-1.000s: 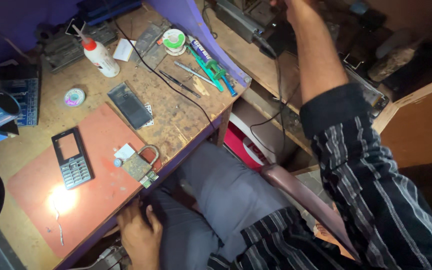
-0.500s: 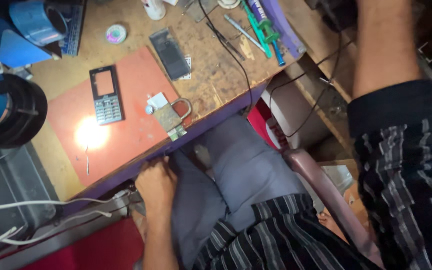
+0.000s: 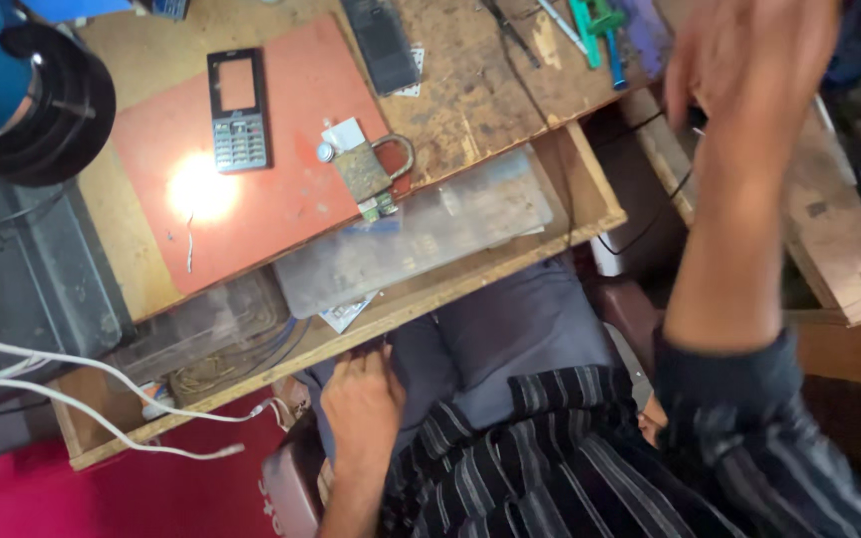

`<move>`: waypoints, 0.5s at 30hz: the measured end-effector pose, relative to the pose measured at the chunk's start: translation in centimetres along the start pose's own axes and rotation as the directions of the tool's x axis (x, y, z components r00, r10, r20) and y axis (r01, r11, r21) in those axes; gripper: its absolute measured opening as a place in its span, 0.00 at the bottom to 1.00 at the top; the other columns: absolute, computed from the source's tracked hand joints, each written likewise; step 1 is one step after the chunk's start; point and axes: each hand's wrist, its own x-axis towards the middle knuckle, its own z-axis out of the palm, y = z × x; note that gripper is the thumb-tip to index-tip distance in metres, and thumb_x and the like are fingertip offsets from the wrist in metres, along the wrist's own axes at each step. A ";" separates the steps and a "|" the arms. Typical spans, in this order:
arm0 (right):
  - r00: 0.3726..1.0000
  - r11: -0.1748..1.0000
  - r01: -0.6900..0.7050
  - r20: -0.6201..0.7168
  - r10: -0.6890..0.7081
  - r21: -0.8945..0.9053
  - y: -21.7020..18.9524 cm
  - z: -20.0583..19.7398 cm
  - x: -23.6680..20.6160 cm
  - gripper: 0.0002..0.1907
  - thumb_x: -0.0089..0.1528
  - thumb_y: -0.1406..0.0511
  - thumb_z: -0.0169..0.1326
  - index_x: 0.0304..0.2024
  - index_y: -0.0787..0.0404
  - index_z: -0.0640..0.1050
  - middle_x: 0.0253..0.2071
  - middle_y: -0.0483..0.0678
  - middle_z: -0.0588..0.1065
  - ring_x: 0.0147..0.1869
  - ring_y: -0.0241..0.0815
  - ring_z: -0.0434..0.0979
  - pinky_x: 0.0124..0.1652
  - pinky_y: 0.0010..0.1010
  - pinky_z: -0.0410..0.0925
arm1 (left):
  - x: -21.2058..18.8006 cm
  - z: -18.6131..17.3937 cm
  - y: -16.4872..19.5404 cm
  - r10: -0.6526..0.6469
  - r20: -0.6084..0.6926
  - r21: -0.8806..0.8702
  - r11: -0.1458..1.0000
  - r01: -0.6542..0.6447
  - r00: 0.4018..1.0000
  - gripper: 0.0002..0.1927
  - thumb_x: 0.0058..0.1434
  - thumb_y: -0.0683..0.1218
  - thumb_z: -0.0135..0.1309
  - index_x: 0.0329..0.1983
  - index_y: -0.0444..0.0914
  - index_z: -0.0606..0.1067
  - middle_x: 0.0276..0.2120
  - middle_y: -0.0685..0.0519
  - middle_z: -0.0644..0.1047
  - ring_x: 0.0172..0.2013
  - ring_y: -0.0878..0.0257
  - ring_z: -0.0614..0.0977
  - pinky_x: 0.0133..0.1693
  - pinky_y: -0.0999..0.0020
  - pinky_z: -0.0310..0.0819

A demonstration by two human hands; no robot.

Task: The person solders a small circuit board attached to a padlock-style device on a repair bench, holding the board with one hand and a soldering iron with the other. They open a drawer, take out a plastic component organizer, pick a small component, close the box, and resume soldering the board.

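1. Head view, going from left to right: a lamp [image 3: 32, 100] with a blue body sits at 10 o'clock, and white cables [image 3: 72, 384] run across the open drawer's left corner at 8 o'clock; if the drawer is moved, those cables could snag on its front edge
2. An orange mat [image 3: 281, 199] on the worktop [image 3: 480, 110] carries a phone front housing [image 3: 238, 112] with keypad, and a brass padlock [image 3: 376, 169] lying near the mat's lower edge right above the drawer; my judgement is that a knock could tip the padlock into the drawer
3. The wooden drawer [image 3: 450, 289] stands pulled out at the centre, holding a clear plastic box [image 3: 421, 234] with small compartments; its contents are too blurred to tell
4. The left hand [image 3: 361, 399] at 6 o'clock rests with fingers curled at the drawer's front edge, touching it; whether it grips the wood or only presses on it I cannot tell. Fingers could get pinched between the drawer and the lap
5. The right hand [image 3: 749, 60] is raised at 1 o'clock, fingers loosely spread, blurred and partly cut off by the top edge; it seems empty, but I cannot tell for sure
6. Tools [image 3: 590, 25] at 12 o'clock are cut off
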 end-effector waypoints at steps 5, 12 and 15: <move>0.669 0.911 -0.017 0.672 0.317 -0.413 -5.0 -3.5 -13.2 0.33 0.52 0.45 0.68 0.49 0.62 0.82 0.18 0.52 0.72 0.20 0.45 0.74 0.26 0.36 0.68 | -0.7 -0.4 1.0 -0.042 0.088 -0.014 0.999 0.044 0.995 0.08 0.61 0.43 0.56 0.29 0.33 0.78 0.26 0.42 0.79 0.31 0.46 0.82 0.33 0.53 0.76; 0.823 0.764 0.227 0.539 0.181 -0.604 -0.2 -5.8 -11.4 0.10 0.76 0.60 0.54 0.46 0.57 0.83 0.36 0.52 0.79 0.35 0.50 0.79 0.35 0.39 0.70 | 1.3 -3.6 -0.2 0.034 0.079 -0.175 0.984 -0.020 0.996 0.12 0.59 0.43 0.57 0.42 0.30 0.80 0.34 0.43 0.82 0.35 0.49 0.83 0.37 0.57 0.77; 0.897 0.897 -0.023 0.386 0.214 -0.442 1.7 -6.8 -9.0 0.11 0.78 0.63 0.50 0.53 0.64 0.78 0.45 0.50 0.78 0.43 0.41 0.78 0.44 0.32 0.70 | 2.1 -6.1 -1.7 0.028 0.002 -0.303 0.953 -0.026 1.000 0.08 0.63 0.43 0.58 0.40 0.34 0.80 0.34 0.46 0.83 0.35 0.51 0.84 0.39 0.59 0.78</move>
